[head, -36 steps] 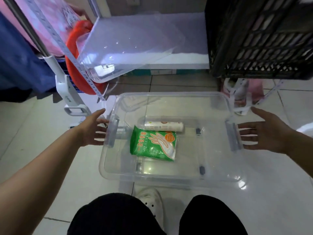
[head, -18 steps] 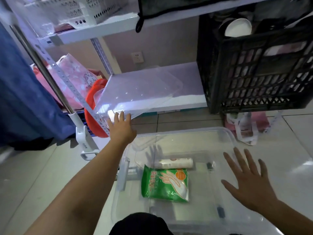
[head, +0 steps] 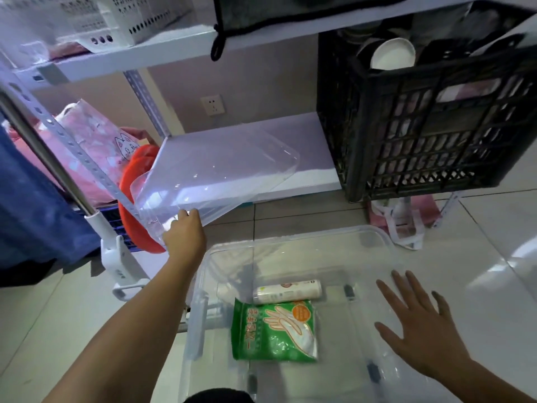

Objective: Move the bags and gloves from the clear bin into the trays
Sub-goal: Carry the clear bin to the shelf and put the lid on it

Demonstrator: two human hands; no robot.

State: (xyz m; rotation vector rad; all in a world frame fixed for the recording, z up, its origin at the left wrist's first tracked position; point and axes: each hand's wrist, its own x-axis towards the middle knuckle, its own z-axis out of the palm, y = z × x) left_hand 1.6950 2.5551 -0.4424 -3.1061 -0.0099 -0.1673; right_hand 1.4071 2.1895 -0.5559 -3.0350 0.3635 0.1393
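The clear bin (head: 293,245) sits on the tiled floor (head: 58,321) below the shelf (head: 313,132). Inside it, on the bottom, lie a green pack of gloves (head: 274,330) and, touching its far edge, a white roll of bags (head: 287,290). The right hand (head: 418,333) hovers flat over the bin's right side with fingers spread and straight, holding nothing, to the right of both items and apart from them. The left hand (head: 184,232) reaches past the bin's far left corner and grips the near edge of the clear lid (head: 215,175) lying tilted on the shelf, well away from the gloves.
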